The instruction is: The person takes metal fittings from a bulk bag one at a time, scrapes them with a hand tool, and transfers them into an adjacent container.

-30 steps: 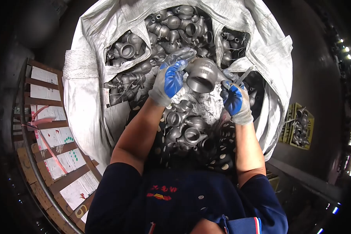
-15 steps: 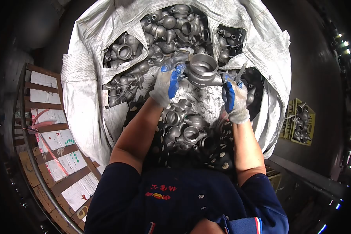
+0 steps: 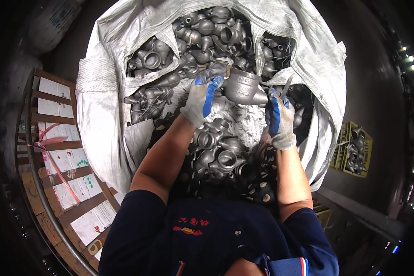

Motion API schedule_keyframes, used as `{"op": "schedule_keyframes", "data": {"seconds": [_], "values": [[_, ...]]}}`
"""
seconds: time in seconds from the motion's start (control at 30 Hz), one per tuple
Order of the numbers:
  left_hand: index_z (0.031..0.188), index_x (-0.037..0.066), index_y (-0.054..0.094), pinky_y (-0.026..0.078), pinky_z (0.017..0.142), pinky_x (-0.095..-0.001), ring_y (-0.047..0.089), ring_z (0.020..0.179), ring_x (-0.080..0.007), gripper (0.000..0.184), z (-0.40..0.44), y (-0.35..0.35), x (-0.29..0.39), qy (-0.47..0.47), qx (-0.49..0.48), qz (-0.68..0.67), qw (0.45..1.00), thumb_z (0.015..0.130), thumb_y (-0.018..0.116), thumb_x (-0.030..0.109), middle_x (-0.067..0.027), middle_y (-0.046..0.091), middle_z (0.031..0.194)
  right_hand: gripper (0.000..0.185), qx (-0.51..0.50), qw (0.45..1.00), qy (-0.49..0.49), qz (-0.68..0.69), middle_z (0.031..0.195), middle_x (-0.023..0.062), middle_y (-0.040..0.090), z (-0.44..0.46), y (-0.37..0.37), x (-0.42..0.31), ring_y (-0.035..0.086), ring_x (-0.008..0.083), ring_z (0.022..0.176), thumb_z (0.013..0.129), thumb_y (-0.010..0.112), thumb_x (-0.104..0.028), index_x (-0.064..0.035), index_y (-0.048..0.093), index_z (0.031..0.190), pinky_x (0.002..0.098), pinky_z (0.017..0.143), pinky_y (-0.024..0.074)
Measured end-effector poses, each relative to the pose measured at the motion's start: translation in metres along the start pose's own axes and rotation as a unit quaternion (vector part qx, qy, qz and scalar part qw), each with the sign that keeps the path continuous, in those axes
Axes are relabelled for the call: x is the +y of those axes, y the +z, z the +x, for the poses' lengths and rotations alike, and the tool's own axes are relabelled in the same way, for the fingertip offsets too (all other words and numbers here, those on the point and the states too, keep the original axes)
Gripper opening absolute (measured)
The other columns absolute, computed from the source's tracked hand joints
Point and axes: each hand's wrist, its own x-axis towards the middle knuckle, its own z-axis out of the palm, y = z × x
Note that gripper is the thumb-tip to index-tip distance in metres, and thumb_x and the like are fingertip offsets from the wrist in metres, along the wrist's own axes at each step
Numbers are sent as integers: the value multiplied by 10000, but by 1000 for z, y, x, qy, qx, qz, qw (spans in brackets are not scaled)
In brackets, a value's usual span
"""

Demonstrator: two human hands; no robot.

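A grey metal casting (image 3: 243,86), round-bodied with a wide mouth, raised lettering and a tapering spout, is held up over the big bag. My left hand (image 3: 201,97), in a grey-white glove with blue coating, is closed on its left side. My right hand (image 3: 281,115), gloved the same way, is closed round a thin flat metal tool (image 3: 288,84) whose end sticks up past the fingers; its exact kind I cannot make out. The right fingers are close to the spout's tip, and whether they touch it I cannot tell. Several similar castings (image 3: 227,160) lie in my lap.
A large white woven bag (image 3: 101,119) surrounds the work, with many castings (image 3: 204,27) inside. To the right stands a yellow crate (image 3: 339,146) holding more castings. A rack with brown slats and white sheets (image 3: 73,164) and a curved metal rail (image 3: 50,200) are at left.
The casting has turned in my left hand: its wide opening faced me, and now its lettered side does. The spout has swung downward, and my right hand has shifted slightly lower.
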Motion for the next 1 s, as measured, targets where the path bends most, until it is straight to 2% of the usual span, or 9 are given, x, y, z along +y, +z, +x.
{"op": "schedule_keyframes", "data": {"seconds": [0.23, 0.43, 0.5, 0.53, 0.57, 0.63, 0.73, 0.83, 1.0], "values": [[1151, -27, 525, 437, 931, -317, 564, 1057, -229, 288, 0, 1, 2, -25, 29, 5, 999, 915, 470, 129, -159, 561, 1141, 181, -55, 998, -4, 15, 570, -45, 455, 1, -5, 4, 350, 27, 390, 891, 565, -224, -60, 594, 963, 183, 338, 251], [1124, 62, 551, 522, 646, -237, 608, 821, -115, 274, 7, -6, -10, 241, -12, 138, 961, 880, 578, 185, -53, 606, 1038, 246, -59, 998, -15, -10, 592, -9, 525, 4, -9, 6, 357, 37, 381, 892, 551, -239, -43, 587, 1037, 178, 334, 257], [1120, 56, 551, 515, 684, -218, 591, 787, -95, 286, 1, -12, 4, 465, 34, 555, 689, 871, 593, 191, -40, 596, 1036, 275, -52, 998, 5, -18, 615, 11, 549, -2, -5, -1, 360, 41, 376, 897, 542, -245, -37, 579, 1071, 177, 335, 261], [1120, 56, 551, 515, 684, -218, 591, 787, -95, 286, 0, -13, -2, 464, 34, 556, 689, 871, 593, 191, -40, 596, 1036, 275, -53, 998, 7, -18, 615, 11, 549, -3, -3, -3, 360, 41, 376, 897, 542, -245, -37, 579, 1071, 177, 335, 261], [1137, 61, 535, 512, 661, -211, 586, 766, -86, 304, 1, -13, -11, 278, 17, 333, 901, 870, 596, 195, -31, 590, 1016, 286, -60, 998, 4, -18, 619, 17, 554, -4, -3, -4, 360, 42, 373, 902, 532, -252, -34, 574, 1082, 179, 333, 262], [1153, 67, 519, 509, 638, -205, 580, 744, -77, 323, 3, -15, -21, 56, 0, 66, 996, 869, 600, 198, -21, 585, 997, 297, -68, 998, 1, -18, 622, 23, 559, -4, -3, -5, 361, 43, 370, 907, 522, -259, -31, 570, 1092, 182, 332, 263], [1162, 76, 499, 491, 522, -205, 559, 625, -69, 329, 9, -19, -27, 274, -15, 370, 888, 879, 589, 215, -8, 583, 891, 179, -111, 993, -39, -23, 603, 18, 578, -3, -4, -5, 372, 34, 362, 894, 551, -241, -82, 576, 971, 182, 323, 255], [1165, 83, 479, 469, 450, -219, 543, 539, -74, 329, 12, -13, -32, -44, 86, -42, 994, 890, 574, 237, -6, 569, 753, 191, -98, 994, -30, -31, 597, 23, 583, -5, -4, -7, 357, 39, 344, 895, 548, -254, -69, 567, 936, 183, 321, 254], [1046, 60, 544, 472, 456, -236, 535, 504, -94, 304, 6, -4, -3, -98, 76, -54, 991, 899, 543, 326, -39, 558, 641, 260, -62, 996, 0, -66, 567, 35, 546, -4, -3, -7, 366, 65, 335, 908, 520, -328, -81, 525, 828, 199, 301, 260]]}}
